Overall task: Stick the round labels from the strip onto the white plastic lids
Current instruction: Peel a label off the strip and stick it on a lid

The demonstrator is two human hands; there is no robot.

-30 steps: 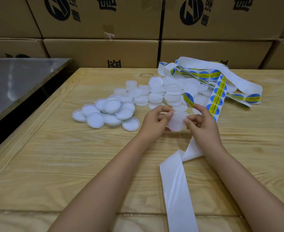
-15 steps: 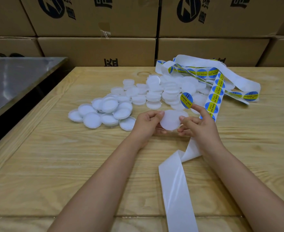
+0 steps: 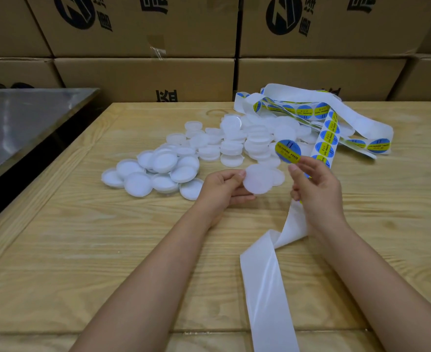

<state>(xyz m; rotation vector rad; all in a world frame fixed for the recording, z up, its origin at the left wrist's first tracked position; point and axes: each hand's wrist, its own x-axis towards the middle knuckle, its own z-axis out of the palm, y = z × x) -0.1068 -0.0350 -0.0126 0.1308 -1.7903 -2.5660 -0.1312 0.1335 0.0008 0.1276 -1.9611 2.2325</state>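
My left hand [image 3: 222, 189] pinches a white plastic lid [image 3: 258, 180] by its left edge, holding it tilted above the wooden table [image 3: 82, 250]. To the right, my right hand [image 3: 315, 184] pinches one round blue-and-yellow label [image 3: 288, 151] at its lower right edge, just above and right of the lid, apart from it. The label strip [image 3: 328, 138] runs from a tangled heap at the back right down behind my right hand. Its bare white backing [image 3: 267, 288] trails toward the table's front edge. A pile of white lids [image 3: 229, 146] lies behind my hands.
Several upturned lids [image 3: 156, 174] lie in a group left of my hands. Stacked cardboard boxes [image 3: 143, 74] wall off the far side of the table. A steel tabletop [image 3: 19, 123] stands at the left across a dark gap.
My right hand has lifted the peeled label away from the strip and turned it face-up beside the lid. My left hand has kept hold of the lid, tilting it slightly.
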